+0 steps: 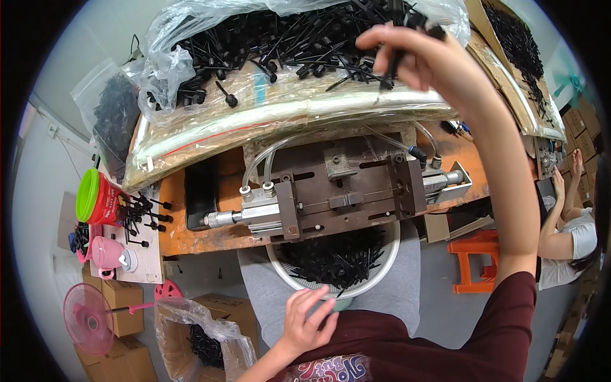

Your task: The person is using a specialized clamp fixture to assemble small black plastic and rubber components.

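My right hand (423, 60) is raised over the far pile of black plastic parts (267, 41), its fingers curled around several black stemmed parts (396, 58). The hand is slightly blurred, so how many it holds is unclear. My left hand (307, 320) hovers by the near rim of a white basket (289, 275) on my lap, fingers apart and holding nothing. Thin black pieces (337, 258) fill the basket. Between my hands stands a metal fixture (375, 181) with a pneumatic cylinder (262, 213) at its left and another cylinder (439, 183) at its right.
Clear tubes (261, 159) arch behind the fixture. At left are a red tub (105, 197), a pink mug (108, 253) and a pink fan (88, 318). A plastic-lined box (181, 337) sits below. An orange stool (468, 264) and another person (569, 235) are at right.
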Available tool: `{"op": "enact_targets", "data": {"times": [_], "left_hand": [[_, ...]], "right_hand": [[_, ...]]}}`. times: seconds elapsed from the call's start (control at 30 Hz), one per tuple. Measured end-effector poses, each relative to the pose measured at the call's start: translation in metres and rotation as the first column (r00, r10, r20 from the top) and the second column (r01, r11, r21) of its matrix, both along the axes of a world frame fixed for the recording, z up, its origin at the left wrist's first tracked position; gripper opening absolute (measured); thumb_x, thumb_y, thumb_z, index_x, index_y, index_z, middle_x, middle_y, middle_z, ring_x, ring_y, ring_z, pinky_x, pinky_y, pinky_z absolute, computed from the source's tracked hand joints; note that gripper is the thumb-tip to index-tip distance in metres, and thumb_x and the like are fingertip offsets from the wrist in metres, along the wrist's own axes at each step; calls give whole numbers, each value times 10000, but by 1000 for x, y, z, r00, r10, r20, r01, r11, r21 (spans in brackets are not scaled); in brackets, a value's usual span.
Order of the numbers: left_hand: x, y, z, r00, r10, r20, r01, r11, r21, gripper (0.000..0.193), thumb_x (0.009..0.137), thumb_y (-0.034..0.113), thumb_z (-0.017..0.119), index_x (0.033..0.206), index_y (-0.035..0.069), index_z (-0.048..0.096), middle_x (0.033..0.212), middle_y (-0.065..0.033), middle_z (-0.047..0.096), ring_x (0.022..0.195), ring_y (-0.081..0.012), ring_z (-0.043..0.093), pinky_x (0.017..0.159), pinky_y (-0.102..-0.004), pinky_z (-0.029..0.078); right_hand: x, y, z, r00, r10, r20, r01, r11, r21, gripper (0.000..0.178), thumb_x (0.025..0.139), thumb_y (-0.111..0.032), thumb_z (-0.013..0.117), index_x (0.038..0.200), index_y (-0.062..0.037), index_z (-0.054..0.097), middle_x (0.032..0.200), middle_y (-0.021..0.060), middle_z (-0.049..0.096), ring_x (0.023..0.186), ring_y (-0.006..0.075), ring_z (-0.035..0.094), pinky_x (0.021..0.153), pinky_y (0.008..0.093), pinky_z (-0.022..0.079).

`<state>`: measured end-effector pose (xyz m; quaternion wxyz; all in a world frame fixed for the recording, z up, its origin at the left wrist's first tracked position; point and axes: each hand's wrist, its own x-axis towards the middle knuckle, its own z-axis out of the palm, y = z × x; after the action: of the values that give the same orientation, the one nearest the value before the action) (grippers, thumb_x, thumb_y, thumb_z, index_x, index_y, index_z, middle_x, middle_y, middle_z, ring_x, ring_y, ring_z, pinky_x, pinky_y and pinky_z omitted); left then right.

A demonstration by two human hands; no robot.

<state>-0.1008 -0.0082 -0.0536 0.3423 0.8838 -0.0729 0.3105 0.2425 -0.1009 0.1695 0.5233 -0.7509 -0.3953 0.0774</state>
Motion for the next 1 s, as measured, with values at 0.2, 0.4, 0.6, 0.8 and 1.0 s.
{"op": "enact_targets", "data": {"times": [0.2,0.4,0.6,0.8,1.0], "left_hand": [[56,19,87,979,-6,205,1,1000,21,412,700,-28,733,1096,47,651,1071,-84,656,854,-210,631,736,-334,487],[83,3,96,988,-77,133,87,994,-72,437,660,-19,755,1090,9,685,1000,-81,652,835,-219,636,716,-330,507],[93,4,89,990,-124,64,129,987,-91,426,617,-8,800,1030,11,694,924,-88,680,809,-235,650,695,-323,507],[100,9,88,996,-58,65,63,995,-76,405,662,-24,763,1060,10,695,920,-93,682,802,-243,647,717,-326,501],[100,8,75,993,56,-105,-51,998,46,360,725,-17,723,1082,14,686,1126,-143,636,968,-259,631,848,-391,513]], "right_hand": [[-118,-27,-48,710,148,-688,-241,970,-40,263,911,-223,652,1077,-22,685,725,49,682,456,50,504,421,201,394],[-147,-69,-84,662,261,-702,-376,927,-10,168,911,-164,675,818,-23,679,626,9,628,503,42,506,454,216,374],[-149,-78,-105,524,214,-825,-311,949,48,141,921,-148,654,890,-12,674,660,33,639,462,49,485,413,210,356],[-148,-79,-116,552,175,-815,-108,984,139,221,925,-86,613,1101,40,660,731,85,670,470,71,515,420,208,389],[-156,-79,-121,756,-56,-652,243,949,200,113,883,-42,648,920,64,641,761,137,694,539,103,589,479,217,460]]}}
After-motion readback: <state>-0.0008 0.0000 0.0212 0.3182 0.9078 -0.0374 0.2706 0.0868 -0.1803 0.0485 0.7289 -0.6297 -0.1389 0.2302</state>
